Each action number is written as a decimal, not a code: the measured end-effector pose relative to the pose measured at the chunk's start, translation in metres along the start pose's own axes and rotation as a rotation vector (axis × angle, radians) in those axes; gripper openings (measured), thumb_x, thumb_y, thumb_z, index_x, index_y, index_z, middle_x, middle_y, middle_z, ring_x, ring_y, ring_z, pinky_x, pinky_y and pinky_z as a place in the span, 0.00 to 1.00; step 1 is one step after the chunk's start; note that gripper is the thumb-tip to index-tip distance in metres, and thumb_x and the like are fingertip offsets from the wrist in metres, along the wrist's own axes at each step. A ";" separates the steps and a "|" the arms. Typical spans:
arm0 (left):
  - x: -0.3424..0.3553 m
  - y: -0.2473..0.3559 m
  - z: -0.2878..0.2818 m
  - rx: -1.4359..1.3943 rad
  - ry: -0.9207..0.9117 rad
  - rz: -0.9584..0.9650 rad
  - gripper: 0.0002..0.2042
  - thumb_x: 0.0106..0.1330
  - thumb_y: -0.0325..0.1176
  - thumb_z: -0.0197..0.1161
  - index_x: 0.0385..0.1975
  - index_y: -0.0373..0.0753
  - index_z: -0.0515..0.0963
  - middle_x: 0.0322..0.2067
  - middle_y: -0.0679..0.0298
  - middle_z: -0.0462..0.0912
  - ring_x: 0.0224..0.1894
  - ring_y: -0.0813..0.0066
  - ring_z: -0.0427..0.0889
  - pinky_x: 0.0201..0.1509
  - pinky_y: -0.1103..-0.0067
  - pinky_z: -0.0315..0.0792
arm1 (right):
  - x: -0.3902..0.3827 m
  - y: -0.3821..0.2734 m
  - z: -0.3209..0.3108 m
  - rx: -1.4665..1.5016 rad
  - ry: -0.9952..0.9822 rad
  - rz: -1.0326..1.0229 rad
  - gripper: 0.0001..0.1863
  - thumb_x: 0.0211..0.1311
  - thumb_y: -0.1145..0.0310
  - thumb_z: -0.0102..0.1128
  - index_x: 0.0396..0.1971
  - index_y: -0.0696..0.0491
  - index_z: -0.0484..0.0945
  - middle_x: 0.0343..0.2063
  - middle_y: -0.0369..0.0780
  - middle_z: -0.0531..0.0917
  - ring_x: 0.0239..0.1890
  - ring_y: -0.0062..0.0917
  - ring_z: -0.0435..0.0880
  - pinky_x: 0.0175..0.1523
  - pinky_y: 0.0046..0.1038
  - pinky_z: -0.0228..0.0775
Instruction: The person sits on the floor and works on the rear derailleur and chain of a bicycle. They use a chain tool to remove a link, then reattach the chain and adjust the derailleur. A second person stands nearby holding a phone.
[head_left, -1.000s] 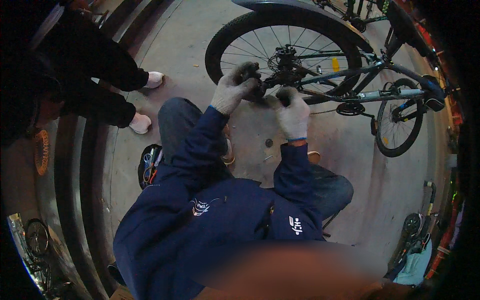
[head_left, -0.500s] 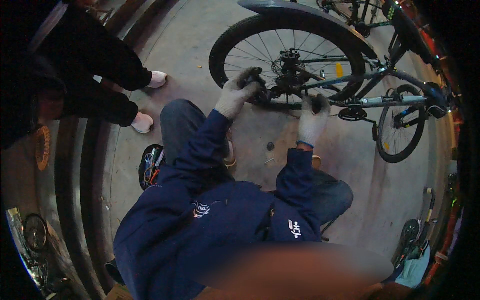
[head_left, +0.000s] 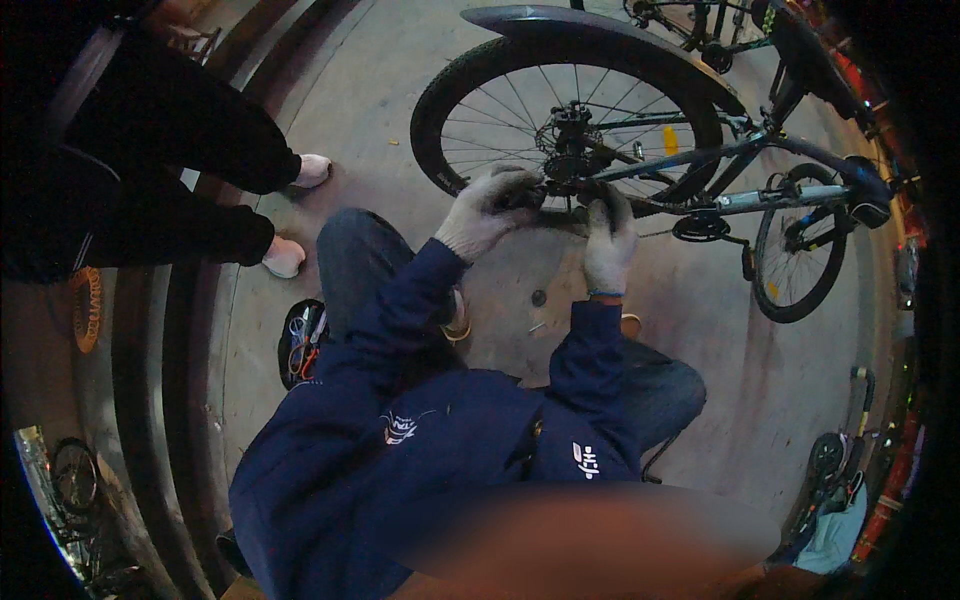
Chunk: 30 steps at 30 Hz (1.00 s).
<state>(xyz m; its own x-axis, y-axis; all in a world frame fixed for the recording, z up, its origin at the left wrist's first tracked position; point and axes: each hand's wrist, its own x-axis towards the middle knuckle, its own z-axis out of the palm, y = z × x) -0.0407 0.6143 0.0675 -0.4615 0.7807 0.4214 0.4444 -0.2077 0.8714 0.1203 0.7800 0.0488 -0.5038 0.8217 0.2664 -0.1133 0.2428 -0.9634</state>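
A bicycle stands ahead of me, its rear wheel (head_left: 432,98) closest. Both my hands wear pale knit gloves with dark, greasy fingers. My left hand (head_left: 492,208) is closed at the rear derailleur (head_left: 560,188), below the hub and sprockets (head_left: 568,150). Just to its right my right hand (head_left: 609,238) has its fingers bent and pressed together beside the same parts and the chain. What lies within the right fingers is hidden by the dark glove tips.
Another person's legs (head_left: 215,155) in dark trousers stand at the left by the steps (head_left: 185,350). An open tool pouch (head_left: 303,343) lies by my left knee. Small bits, including a dark round piece (head_left: 539,298), are on the floor. A scooter (head_left: 828,460) is at the right.
My left hand has moved right and slightly down, closer to the right hand. My right hand has shifted a little left. The bicycle appears slightly farther left.
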 end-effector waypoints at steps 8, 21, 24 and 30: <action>0.001 0.003 0.010 -0.481 0.165 -0.291 0.31 0.63 0.18 0.70 0.68 0.36 0.71 0.58 0.60 0.81 0.58 0.72 0.81 0.65 0.73 0.75 | 0.004 0.017 -0.005 0.417 0.049 0.200 0.21 0.79 0.68 0.55 0.66 0.58 0.68 0.56 0.46 0.82 0.57 0.36 0.83 0.61 0.42 0.80; -0.015 -0.015 0.037 -0.428 0.219 -0.273 0.25 0.62 0.20 0.70 0.60 0.33 0.75 0.54 0.60 0.83 0.55 0.74 0.81 0.59 0.75 0.76 | 0.002 0.051 -0.003 0.681 0.115 0.346 0.20 0.77 0.70 0.54 0.65 0.55 0.69 0.58 0.46 0.81 0.58 0.37 0.83 0.61 0.40 0.80; -0.019 -0.024 0.039 -0.236 0.197 -0.416 0.24 0.63 0.27 0.72 0.59 0.32 0.76 0.50 0.59 0.85 0.48 0.74 0.84 0.53 0.76 0.79 | 0.002 0.068 -0.007 0.639 0.130 0.495 0.22 0.76 0.71 0.55 0.66 0.54 0.69 0.57 0.45 0.80 0.57 0.34 0.82 0.57 0.37 0.82; -0.021 -0.069 0.061 -0.412 0.168 -0.812 0.26 0.64 0.35 0.74 0.59 0.29 0.76 0.46 0.55 0.86 0.40 0.76 0.85 0.43 0.78 0.80 | -0.004 0.133 -0.014 0.410 0.207 0.730 0.22 0.76 0.69 0.56 0.67 0.53 0.69 0.51 0.44 0.82 0.48 0.31 0.84 0.47 0.35 0.85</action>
<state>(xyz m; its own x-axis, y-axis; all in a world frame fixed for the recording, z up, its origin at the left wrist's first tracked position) -0.0149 0.6488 -0.0172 -0.6316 0.6895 -0.3546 -0.3573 0.1470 0.9223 0.1197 0.8162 -0.0802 -0.4097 0.7866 -0.4620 -0.1424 -0.5554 -0.8193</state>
